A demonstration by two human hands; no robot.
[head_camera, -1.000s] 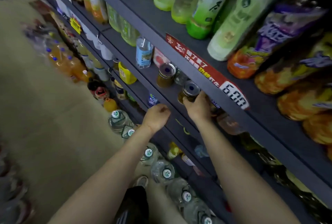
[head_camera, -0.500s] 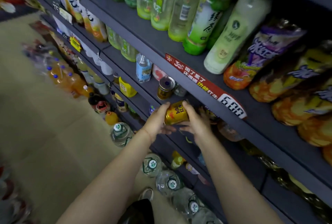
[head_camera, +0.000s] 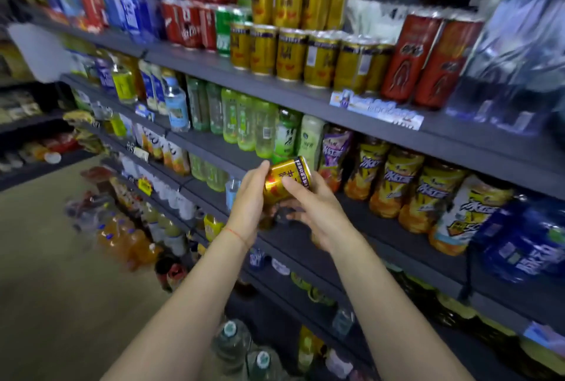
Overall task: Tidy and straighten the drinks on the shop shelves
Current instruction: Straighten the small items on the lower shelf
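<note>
One head-worn wide-angle view looks forward and slightly down along dark shop shelves [head_camera: 305, 96] that run from near right to far left. It sits close to the shelving, with both forearms reaching in from the bottom edge.

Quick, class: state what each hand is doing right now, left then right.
Left hand: holds the gold can from its left side, fingers wrapped behind it.
Right hand: holds the same can, thumb across its front.

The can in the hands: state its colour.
The can is gold with dark lettering, seen in the head view.
</note>
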